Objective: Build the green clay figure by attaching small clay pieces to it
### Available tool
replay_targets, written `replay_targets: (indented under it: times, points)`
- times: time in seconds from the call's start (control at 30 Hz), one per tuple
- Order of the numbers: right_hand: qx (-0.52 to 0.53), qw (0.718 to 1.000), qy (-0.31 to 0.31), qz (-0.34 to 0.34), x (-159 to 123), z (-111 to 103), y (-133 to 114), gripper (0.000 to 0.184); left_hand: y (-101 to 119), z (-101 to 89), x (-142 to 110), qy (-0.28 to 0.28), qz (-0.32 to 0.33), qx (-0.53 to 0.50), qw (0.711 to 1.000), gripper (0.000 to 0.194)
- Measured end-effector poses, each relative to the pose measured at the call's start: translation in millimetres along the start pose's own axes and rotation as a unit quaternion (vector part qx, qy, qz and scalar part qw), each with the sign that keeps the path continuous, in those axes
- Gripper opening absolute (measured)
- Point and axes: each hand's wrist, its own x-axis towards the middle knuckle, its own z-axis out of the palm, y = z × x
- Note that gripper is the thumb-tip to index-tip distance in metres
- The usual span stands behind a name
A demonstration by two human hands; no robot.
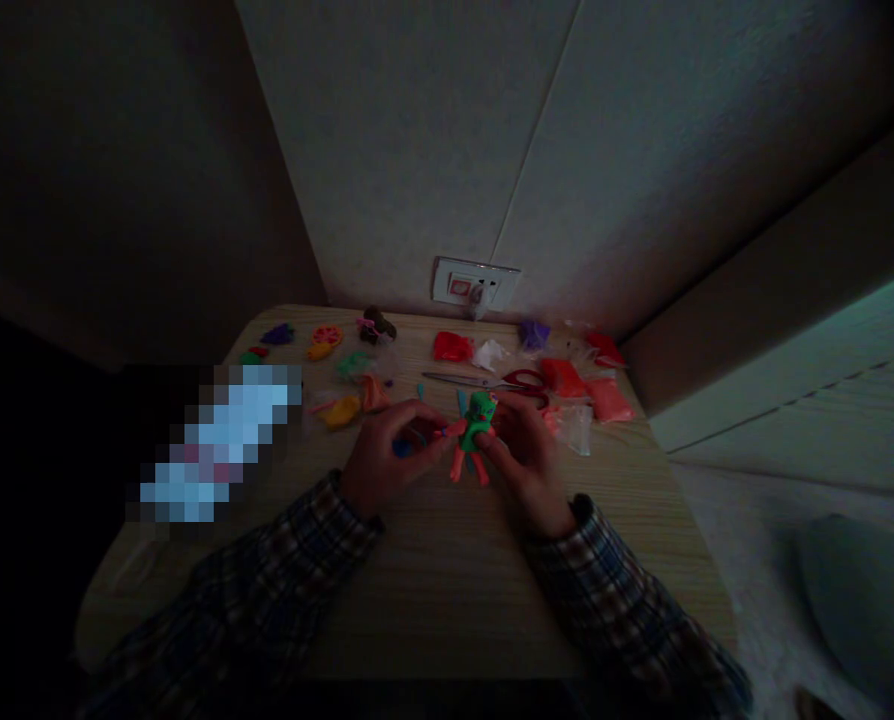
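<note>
A small clay figure (478,425) with a green head and body and pinkish-orange legs stands upright between my hands, above the table's middle. My right hand (526,455) grips its body from the right, thumb across the front. My left hand (396,450) pinches the figure's pinkish-orange arm (451,431) between thumb and fingertips, on the left side. Small bluish marks show by those fingertips, too small to make out. Behind my right hand lie scissors (484,381) with red handles, partly covered by the fingers. A blue lump (402,447) shows behind my left hand.
On the wooden table (432,600), bags of red clay (453,346), orange-red clay (563,377) and purple clay (534,335) lie toward the wall. Yellow clay (340,411) and a brown lump (378,325) lie left. A blurred-out bright rectangle (226,440) is at the left edge. A wall socket (475,284) holds a plug.
</note>
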Motion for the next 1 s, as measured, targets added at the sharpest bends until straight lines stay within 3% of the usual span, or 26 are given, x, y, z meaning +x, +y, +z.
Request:
replay_targets:
  times: [1.0]
  points:
    - [0.009,1.000,-0.004,-0.002,0.9,1.7,0.1,0.033,-4.4,0.8,-0.6,0.004,0.009,0.016,1.000,0.011]
